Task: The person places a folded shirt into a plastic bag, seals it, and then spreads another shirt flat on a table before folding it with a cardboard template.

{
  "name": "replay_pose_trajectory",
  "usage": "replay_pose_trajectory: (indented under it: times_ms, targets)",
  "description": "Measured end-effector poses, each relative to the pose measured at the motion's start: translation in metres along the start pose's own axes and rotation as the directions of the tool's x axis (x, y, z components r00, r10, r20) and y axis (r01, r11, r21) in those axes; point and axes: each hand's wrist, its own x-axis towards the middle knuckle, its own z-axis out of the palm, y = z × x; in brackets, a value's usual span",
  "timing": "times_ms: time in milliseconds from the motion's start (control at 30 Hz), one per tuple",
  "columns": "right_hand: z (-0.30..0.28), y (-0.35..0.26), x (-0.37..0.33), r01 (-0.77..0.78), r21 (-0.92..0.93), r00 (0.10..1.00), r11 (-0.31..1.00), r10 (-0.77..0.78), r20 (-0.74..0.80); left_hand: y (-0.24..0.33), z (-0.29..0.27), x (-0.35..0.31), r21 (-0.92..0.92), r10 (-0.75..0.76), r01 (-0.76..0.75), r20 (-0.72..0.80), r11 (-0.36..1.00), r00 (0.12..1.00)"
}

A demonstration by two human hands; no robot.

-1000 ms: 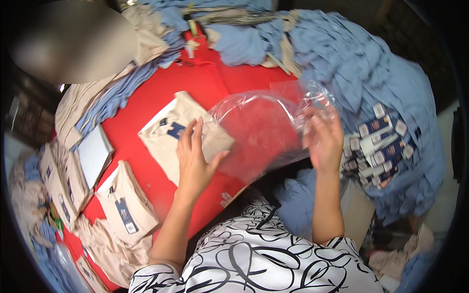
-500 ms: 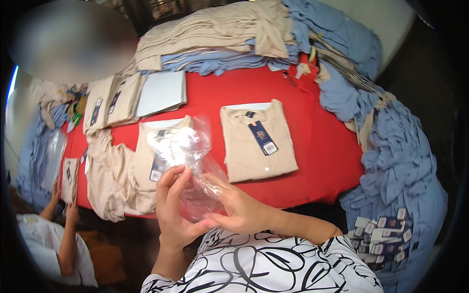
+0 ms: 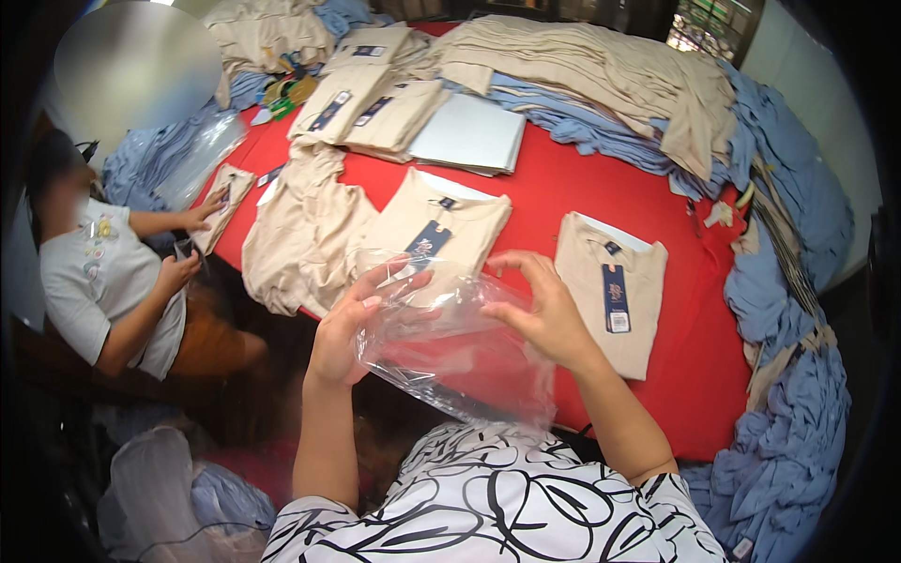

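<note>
A clear plastic bag (image 3: 460,361) hangs spread in front of me, between my hands. My left hand (image 3: 345,328) holds its left side, some fingers showing through the film. At its upper right, my right hand (image 3: 544,314) has curved fingers and the thumb at the film; the exact grip is hard to see through the glare. Just beyond the bag lies a folded beige shirt (image 3: 474,220) with a dark blue hang tag (image 3: 427,246), partly covered by the film. Another folded beige shirt (image 3: 643,342) with its own tag (image 3: 616,298) lies right of my right hand.
On the red table (image 3: 563,183) are a loose beige garment (image 3: 300,235), folded tagged shirts (image 3: 404,114) and pale grey boards (image 3: 467,133). Beige garments (image 3: 582,70) are piled at the back, blue ones (image 3: 788,441) along the right. A co-worker (image 3: 122,272) sits at left, handling a shirt.
The bag, bunched between my close hands before, is now spread wider. My hands have moved apart, the right one rightward. The view has turned left, bringing more of the co-worker into sight.
</note>
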Motion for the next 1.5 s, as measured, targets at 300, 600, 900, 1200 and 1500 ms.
replay_pose_trajectory:
  times_ms: [300, 600, 900, 1200, 1500]
  targets:
    - [0.001, 0.019, 0.038, -0.331, 0.441, 0.941, 0.835, 0.254, 0.225, 0.016, -0.072, 0.011, 0.412, 0.154, -0.02, -0.294, 0.911, 0.943]
    - [0.028, 0.012, 0.017, -0.388, 0.478, 0.916, 0.788, 0.275, 0.291, 0.008, -0.086, 0.004, 0.543, 0.287, -0.069, -0.329, 0.837, 0.9]
    - [0.015, 0.032, 0.005, -0.427, 0.618, 0.873, 0.66, 0.478, 0.093, 0.013, -0.061, 0.043, 0.865, 0.473, -0.093, -0.177, 0.493, 0.863]
    - [0.024, 0.006, 0.005, -0.371, 0.786, 0.873, 0.495, 0.473, 0.114, -0.022, 0.04, 0.016, 0.895, 0.498, -0.44, 0.349, 0.075, 0.794]
    - [-0.005, -0.029, 0.013, 0.061, -0.315, 0.973, 0.947, -0.127, -0.193, 0.011, 0.002, 0.013, 0.753, 0.066, -0.253, 0.269, 0.608, 0.961]
